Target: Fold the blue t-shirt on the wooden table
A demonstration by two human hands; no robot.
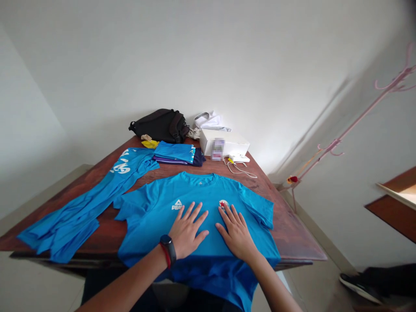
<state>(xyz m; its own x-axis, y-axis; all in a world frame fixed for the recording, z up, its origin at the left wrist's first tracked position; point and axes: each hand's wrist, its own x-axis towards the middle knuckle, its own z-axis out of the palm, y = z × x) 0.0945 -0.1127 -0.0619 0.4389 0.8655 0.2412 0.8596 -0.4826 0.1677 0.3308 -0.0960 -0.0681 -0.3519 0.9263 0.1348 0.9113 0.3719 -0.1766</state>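
The person's left hand (pixel 186 229) and right hand (pixel 235 232) lie flat on a bright blue T-shirt (pixel 198 221), palms down with the fingers spread; neither hand pinches or grips the cloth, and the two stand a little apart. The left hand is just below a white PEAK logo (pixel 177 205), and the right fingertips (pixel 225 209) touch the edge of a round badge with a red star (pixel 223 205). The T-shirt is spread face up on a dark reddish-brown wooden table (pixel 286 216), collar toward the far side, with its lower part hanging over the near edge. A black watch band (pixel 168 249) and a red wristband (pixel 165 255) circle the left wrist. To the left of the T-shirt lies another blue garment (pixel 81 212) with white print, stretched lengthwise and partly folded. Toward the far end of the table are a folded stack of blue, purple and navy clothes (pixel 173 152), a black bag (pixel 159 125), a small yellow item (pixel 150 144), a white box (pixel 224 143) and a white cable (pixel 240 171). Crumpled white fabric (pixel 208 121) lies behind the box. A pink coat rack (pixel 354 125) stands off to the right, and a black shoe (pixel 357 286) shows at the near right.
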